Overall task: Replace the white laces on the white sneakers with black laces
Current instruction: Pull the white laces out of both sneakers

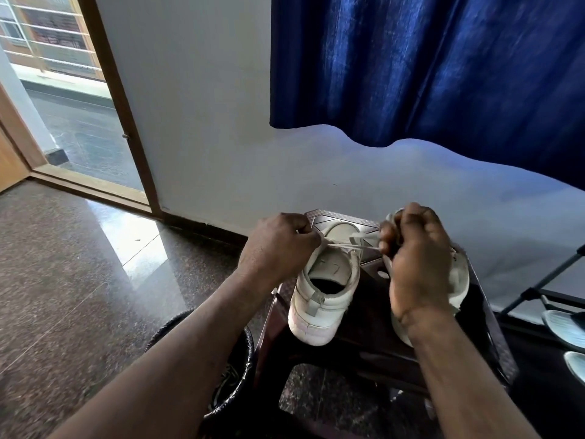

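Two white sneakers stand on a dark brown plastic stool (373, 337), heels toward me. The left sneaker (323, 293) is in plain sight, with its white lace (351, 246) stretched across the tongue between my hands. My left hand (278, 248) pinches one end of that lace at the shoe's left side. My right hand (418, 261) grips the other end, fingers curled, and covers most of the right sneaker (459, 277). No black laces are in sight.
A black mesh bin (231, 369) stands on the granite floor left of the stool. A shoe rack with pale footwear (563, 327) is at the right edge. A blue curtain (427, 68) hangs on the wall behind; an open doorway (72, 99) lies far left.
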